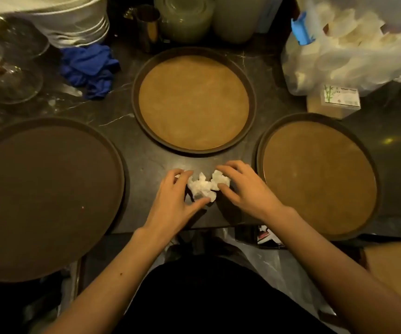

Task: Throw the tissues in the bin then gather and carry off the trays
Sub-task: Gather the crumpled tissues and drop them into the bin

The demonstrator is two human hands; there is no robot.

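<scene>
Crumpled white tissues (203,186) lie on the dark counter near its front edge, between my two hands. My left hand (174,201) curls around their left side, fingers and thumb touching them. My right hand (243,189) cups their right side, fingertips on the paper. Three round brown trays sit around them: a big dark one (112,155) at the left overhanging the counter edge, a lighter one (135,97) behind the tissues, another (259,145) at the right. A plastic-lined bin (267,261) shows below the counter edge.
Behind the trays stand stacked white plates (79,27), glassware (9,68), a blue cloth (88,68), a metal cup (149,27) and plastic containers (187,20). A plastic bag of white items (351,49) and a small box (334,100) fill the back right.
</scene>
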